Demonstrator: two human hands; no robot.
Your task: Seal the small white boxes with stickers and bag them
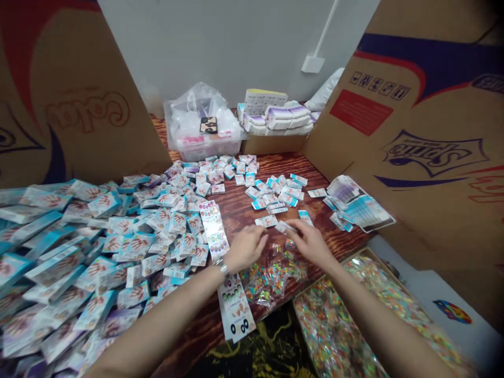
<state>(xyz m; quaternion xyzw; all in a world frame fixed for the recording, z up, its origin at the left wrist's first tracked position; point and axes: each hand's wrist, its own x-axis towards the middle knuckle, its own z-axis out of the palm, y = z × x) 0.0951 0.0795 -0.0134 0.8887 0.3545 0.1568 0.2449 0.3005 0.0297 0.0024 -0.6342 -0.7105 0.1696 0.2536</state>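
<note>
My right hand [311, 242] pinches a small white box [285, 227] between thumb and fingers, just above the dark wood-grained table [236, 202]. My left hand [246, 247], with a watch at the wrist, hovers to its left; the fingers are slightly bent and apart, with nothing seen in them. Another small box [266, 221] lies just beyond both hands. Below them sit clear packets of colourful small pieces [271, 275]. Printed sticker strips [214, 228] run under and beside my left wrist.
A large heap of blue and white boxes [129, 244] covers the left side. Flat cartons [366, 207] are stacked at right. Tall cardboard boxes [425, 115] flank the table. Behind are a plastic bin [208, 149] and a box of printed leaflets [275, 142]. A carton of colourful packets [334, 325] stands lower right.
</note>
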